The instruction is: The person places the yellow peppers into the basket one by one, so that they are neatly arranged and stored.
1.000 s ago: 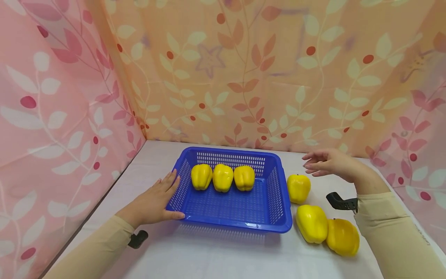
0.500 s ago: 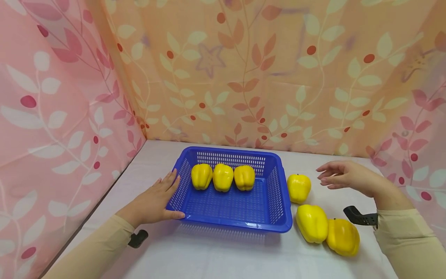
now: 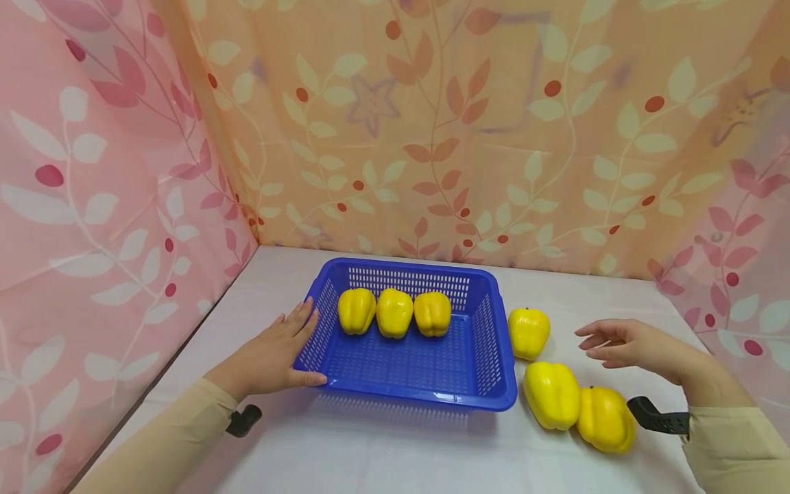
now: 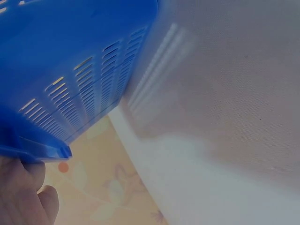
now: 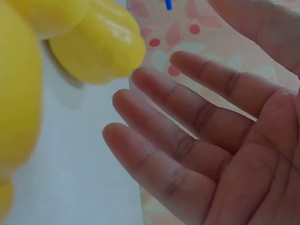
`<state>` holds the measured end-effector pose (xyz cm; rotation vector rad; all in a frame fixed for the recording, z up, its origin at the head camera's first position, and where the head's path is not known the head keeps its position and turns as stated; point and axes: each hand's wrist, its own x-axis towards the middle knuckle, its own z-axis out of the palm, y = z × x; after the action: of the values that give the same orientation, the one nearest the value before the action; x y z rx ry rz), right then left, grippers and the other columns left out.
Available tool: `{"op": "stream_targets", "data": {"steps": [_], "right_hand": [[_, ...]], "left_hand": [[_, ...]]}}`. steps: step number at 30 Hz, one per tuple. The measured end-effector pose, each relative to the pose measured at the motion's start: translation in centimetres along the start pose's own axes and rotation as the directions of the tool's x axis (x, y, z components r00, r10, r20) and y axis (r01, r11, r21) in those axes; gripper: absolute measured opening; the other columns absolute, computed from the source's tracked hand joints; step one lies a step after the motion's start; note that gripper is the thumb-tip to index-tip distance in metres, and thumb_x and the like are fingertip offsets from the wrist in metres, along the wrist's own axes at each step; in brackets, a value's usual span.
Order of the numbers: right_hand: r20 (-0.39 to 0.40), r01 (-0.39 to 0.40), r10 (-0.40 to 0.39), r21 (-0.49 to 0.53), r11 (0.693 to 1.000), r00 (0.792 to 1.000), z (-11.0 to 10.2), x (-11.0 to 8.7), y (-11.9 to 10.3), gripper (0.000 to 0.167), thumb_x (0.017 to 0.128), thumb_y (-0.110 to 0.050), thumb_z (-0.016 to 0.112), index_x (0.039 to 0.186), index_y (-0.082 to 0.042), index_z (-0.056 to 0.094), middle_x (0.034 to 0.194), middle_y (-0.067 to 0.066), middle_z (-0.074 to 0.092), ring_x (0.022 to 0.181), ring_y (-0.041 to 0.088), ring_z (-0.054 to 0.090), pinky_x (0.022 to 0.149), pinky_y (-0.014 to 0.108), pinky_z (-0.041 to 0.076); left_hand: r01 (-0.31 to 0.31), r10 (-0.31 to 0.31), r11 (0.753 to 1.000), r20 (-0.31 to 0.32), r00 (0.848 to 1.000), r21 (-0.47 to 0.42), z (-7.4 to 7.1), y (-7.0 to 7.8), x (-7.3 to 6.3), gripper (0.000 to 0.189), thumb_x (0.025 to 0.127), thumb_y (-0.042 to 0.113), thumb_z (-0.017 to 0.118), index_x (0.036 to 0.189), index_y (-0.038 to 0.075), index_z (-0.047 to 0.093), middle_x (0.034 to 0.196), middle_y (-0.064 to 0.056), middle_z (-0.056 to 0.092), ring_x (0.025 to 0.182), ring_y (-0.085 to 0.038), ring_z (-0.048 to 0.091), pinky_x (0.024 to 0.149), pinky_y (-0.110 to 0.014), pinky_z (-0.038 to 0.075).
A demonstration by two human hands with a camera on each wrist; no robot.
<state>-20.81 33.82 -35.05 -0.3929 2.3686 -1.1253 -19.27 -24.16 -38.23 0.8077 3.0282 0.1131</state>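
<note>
A blue plastic basket (image 3: 395, 396) with slotted walls stands mid-table, three yellow bell peppers (image 3: 395, 313) in a row along its back half. My left hand (image 3: 271, 357) rests on the basket's left rim, fingers spread and thumb at the front left corner; in the left wrist view its fingers (image 4: 35, 176) show at the rim. My right hand (image 3: 636, 350) hovers over the table to the right, holding nothing, its fingers extended in the right wrist view. Nearest to it are three more bell peppers outside the basket: one at the back (image 3: 529, 333), one in front (image 3: 552, 396) and one rightmost (image 3: 606, 418).
A white cloth covers the table (image 3: 296, 446). Behind it hangs an orange leaf-patterned curtain (image 3: 395, 137), with a pink one (image 3: 111, 206) at the left side. The loose peppers sit close beside the basket's right wall. Black straps (image 3: 660, 415) are on both wrists.
My right hand has moved right and toward me, away from the back loose pepper. The left hand, basket and peppers stay in place.
</note>
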Motion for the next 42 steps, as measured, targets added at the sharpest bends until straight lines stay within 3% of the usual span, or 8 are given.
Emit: {"op": "stream_targets", "data": {"steps": [9, 27, 42], "right_hand": [[0.061, -0.092, 0.091, 0.015, 0.996, 0.994, 0.6, -1.1, 2.5, 0.050, 0.090, -0.022, 0.057, 0.130, 0.006, 0.042, 0.116, 0.021, 0.055, 0.100, 0.031, 0.056, 0.081, 0.039, 0.052], [0.139, -0.168, 0.154, 0.093, 0.981, 0.978, 1.7, -2.1, 5.7, 0.050, 0.091, -0.024, 0.053, 0.131, 0.004, 0.042, 0.118, 0.015, 0.054, 0.099, 0.024, 0.054, 0.082, 0.050, 0.049], [0.236, -0.179, 0.124, 0.230, 0.957, 0.964, 2.5, -2.3, 6.8, 0.041, 0.092, -0.018, 0.051, 0.126, 0.003, 0.048, 0.118, 0.012, 0.056, 0.095, 0.026, 0.054, 0.080, 0.049, 0.050]], "left_hand": [[-0.002, 0.002, 1.000, 0.001, 1.000, 0.003, -0.3, 0.2, 0.0, 0.109, 0.072, 0.073, 0.052, 0.144, -0.001, 0.018, 0.152, -0.019, 0.004, 0.138, -0.035, 0.008, 0.108, -0.053, 0.015], [-0.009, 0.009, 1.000, 0.003, 1.000, 0.004, -0.4, 0.3, -0.1, 0.111, 0.071, 0.078, 0.046, 0.144, -0.001, 0.018, 0.152, -0.019, 0.004, 0.138, -0.035, 0.009, 0.108, -0.053, 0.016], [-0.001, 0.001, 1.000, 0.004, 1.000, -0.008, -0.3, 0.3, -0.1, 0.107, 0.072, 0.071, 0.054, 0.144, 0.000, 0.018, 0.152, -0.018, 0.004, 0.139, -0.034, 0.008, 0.109, -0.052, 0.014]]}}
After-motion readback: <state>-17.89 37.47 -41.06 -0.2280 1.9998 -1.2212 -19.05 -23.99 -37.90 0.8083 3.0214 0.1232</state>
